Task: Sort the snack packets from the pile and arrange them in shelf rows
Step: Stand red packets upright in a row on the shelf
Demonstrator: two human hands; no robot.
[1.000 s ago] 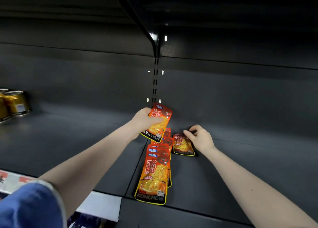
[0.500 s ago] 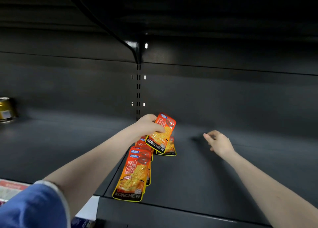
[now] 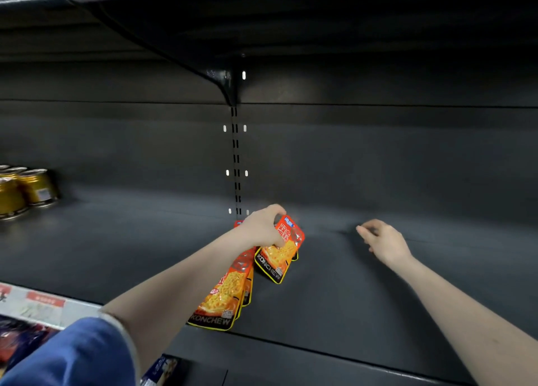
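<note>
My left hand (image 3: 263,228) grips an orange foil snack packet (image 3: 279,250) above the overlapping packet row (image 3: 224,295); right hand's fingers (image 3: 367,230) hang loose, gold tins (image 3: 26,189) far left.

orange-red packet (image 3: 279,250), gold cans (image 3: 26,189)

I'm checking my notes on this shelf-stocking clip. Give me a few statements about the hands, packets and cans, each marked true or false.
1. The left hand grips an orange snack packet. True.
2. The right hand holds a packet. False: it holds nothing, fingers loosely out above the dark shelf.
3. A row of overlapping orange packets lies on the shelf, running toward its front edge. True.
4. Gold cans stand at the shelf's far right. False: they stand at the far left.
5. The held packet reads KONCHEW. True.
</note>
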